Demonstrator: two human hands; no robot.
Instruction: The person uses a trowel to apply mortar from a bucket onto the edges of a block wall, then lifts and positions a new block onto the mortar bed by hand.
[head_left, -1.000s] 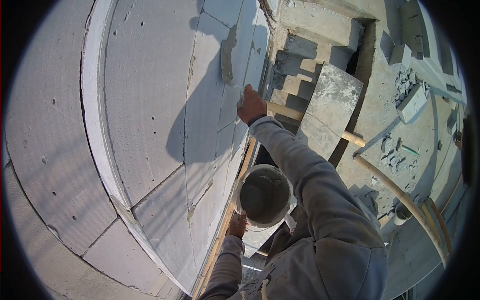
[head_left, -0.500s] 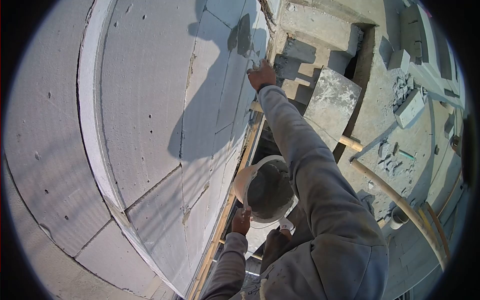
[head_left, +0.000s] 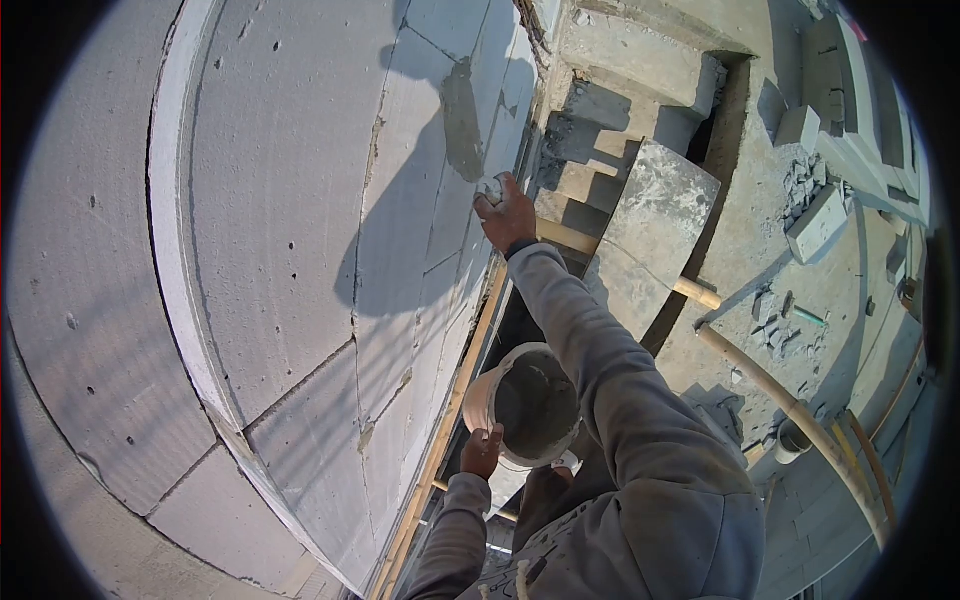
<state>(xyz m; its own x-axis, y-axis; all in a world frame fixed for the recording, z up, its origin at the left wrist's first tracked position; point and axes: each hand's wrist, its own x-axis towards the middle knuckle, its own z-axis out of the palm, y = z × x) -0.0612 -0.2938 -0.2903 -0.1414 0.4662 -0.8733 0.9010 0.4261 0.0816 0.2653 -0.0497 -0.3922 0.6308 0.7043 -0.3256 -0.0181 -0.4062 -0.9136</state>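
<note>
My left hand (head_left: 482,451) grips the rim of a round bucket (head_left: 480,402) with grey mortar (head_left: 535,405) inside. Higher up, my right hand (head_left: 508,215) is closed around a small tool (head_left: 490,189), its handle mostly hidden by the fingers. The tool is against the block wall (head_left: 400,180), at the lower end of a wet grey mortar strip (head_left: 461,120) that runs along a joint. My shadow falls over this part of the wall.
Concrete steps (head_left: 640,65) lie beyond the wall, with a stained board (head_left: 655,225) across bamboo poles (head_left: 755,370). Broken blocks (head_left: 818,222), rubble and a small bucket (head_left: 793,440) are at the right. A wooden rail (head_left: 440,440) follows the wall's edge.
My right hand has moved down along the wall with the tool, and the mortar patch is now a longer, smoother strip. The bucket in my left hand sits slightly lower.
</note>
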